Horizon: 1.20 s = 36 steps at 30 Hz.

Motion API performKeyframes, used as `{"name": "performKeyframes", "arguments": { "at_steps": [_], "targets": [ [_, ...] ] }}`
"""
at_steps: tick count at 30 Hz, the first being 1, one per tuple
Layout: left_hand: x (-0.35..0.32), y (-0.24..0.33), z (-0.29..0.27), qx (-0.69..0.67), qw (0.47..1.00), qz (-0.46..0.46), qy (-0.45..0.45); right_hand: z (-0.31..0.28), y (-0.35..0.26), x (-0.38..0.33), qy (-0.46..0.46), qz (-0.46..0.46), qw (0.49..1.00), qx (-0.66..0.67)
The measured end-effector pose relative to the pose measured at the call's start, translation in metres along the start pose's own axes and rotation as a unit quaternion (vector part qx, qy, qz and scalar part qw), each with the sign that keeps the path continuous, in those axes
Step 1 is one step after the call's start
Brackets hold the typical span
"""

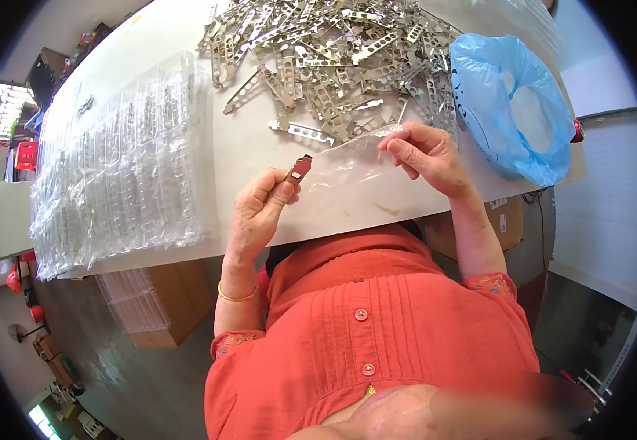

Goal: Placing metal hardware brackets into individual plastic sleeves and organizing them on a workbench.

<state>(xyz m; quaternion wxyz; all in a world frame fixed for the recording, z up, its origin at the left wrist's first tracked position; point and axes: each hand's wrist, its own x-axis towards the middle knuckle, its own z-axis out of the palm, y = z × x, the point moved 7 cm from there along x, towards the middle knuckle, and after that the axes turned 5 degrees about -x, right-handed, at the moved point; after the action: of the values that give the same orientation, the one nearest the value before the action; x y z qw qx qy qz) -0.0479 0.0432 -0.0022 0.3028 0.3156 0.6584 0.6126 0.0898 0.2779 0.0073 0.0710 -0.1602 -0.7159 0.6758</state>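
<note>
My left hand (260, 209) is closed on a small metal bracket (298, 173), pinched between thumb and fingers with its notched end pointing up. My right hand (432, 158) is raised to the right, thumb and fingers drawn together at a thin piece of clear plastic film (355, 165). The film spreads over the table toward the bracket; its exact outline is hard to make out. Beyond both hands lies a large heap of flat metal brackets (340, 66) with round holes. One bracket (302, 133) lies at the near edge of that heap.
A stack of clear plastic trays (128, 169) in film covers the left of the white table (241, 158). On the right stands a container lined with a blue plastic bag (480, 110). Cardboard boxes (179, 297) stand below the table edge.
</note>
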Motion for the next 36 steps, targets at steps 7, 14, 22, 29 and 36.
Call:
{"name": "performKeyframes", "arguments": {
  "at_steps": [7, 14, 22, 29, 36],
  "targets": [
    [0.001, -0.004, 0.001, -0.069, 0.997, -0.025, -0.016, -0.008, -0.003, -0.005, 0.026, -0.025, 0.998, -0.058],
    [0.005, -0.01, -0.011, -0.077, 0.996, -0.037, 0.035, -0.002, -0.007, -0.011, 0.022, -0.005, 1.0, -0.008],
    [0.0, -0.01, -0.008, -0.164, 0.984, -0.03, 0.07, 0.013, -0.016, -0.013, -0.012, -0.012, 0.999, -0.033],
    [0.004, -0.007, 0.023, -0.2, 0.977, -0.068, 0.021, 0.045, -0.016, -0.026, -0.088, 0.047, 0.995, -0.021],
    [0.005, 0.005, 0.017, -0.182, 0.982, -0.042, 0.006, 0.053, -0.01, -0.032, -0.1, 0.049, 0.993, -0.038]
  ]
}}
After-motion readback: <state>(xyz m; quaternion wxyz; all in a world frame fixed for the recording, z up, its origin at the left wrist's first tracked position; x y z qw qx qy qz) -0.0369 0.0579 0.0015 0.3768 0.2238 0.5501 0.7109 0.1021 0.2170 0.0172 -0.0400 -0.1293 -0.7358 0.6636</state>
